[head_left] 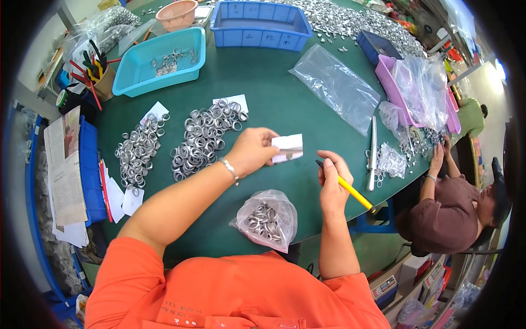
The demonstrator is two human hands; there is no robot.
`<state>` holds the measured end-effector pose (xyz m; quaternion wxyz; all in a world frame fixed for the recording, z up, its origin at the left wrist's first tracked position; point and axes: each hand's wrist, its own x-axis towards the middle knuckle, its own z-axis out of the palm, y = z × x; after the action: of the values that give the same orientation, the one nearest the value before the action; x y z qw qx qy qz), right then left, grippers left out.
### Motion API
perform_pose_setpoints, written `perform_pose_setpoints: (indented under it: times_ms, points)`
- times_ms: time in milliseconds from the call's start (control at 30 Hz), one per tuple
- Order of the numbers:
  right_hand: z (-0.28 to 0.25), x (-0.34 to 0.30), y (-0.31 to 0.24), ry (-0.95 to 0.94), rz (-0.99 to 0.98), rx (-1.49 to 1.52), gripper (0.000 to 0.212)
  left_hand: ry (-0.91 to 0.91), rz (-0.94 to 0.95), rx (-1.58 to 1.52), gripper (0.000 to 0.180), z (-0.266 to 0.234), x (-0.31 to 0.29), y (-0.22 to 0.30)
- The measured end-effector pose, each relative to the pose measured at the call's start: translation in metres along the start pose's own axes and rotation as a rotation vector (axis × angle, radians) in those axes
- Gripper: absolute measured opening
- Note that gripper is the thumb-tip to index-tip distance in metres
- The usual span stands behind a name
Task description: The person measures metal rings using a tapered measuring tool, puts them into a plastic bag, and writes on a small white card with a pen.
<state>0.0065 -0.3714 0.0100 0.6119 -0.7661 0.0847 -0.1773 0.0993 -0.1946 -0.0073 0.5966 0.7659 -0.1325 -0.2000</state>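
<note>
My left hand [254, 147] pinches a small white paper slip [288, 148] above the green table. In my right hand [333, 186] is a yellow marker [355, 193], its dark tip turned up toward the slip but apart from it. Near the table's front edge, between my forearms, stands an opened clear plastic bag [267, 219] with metal rings [263, 218] inside. Left of my left hand lie two heaps of silver rings, a larger heap [200, 137] and a smaller heap [138, 153], with white paper slips tucked at their edges.
Behind stand a turquoise basket [125, 82] and a blue bin [263, 38]. A flat clear bag [337, 88] and a long silver tool [373, 153] lie to the right. Small metal pieces [350, 24] cover the far edge. A co-worker [444, 214] sits at right, hands on the table beside a pink basket [385, 71].
</note>
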Motion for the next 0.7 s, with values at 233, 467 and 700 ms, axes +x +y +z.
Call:
perform_pose_setpoints:
  times_ms: [233, 467, 700]
  points:
    - [0.027, -0.012, 0.017, -0.029, 0.080, 0.251, 0.010, -0.011, -0.313, -0.230, 0.025, -0.008, -0.055, -0.018]
    - [0.044, -0.019, 0.040, -0.062, 0.057, 0.113, 0.013, 0.341, 0.124, 0.368, 0.014, 0.008, -0.065, -0.033]
    - [0.050, -0.017, 0.049, 0.004, -0.085, -0.089, 0.018, 0.348, 0.144, 0.420, 0.012, 0.009, -0.063, -0.035]
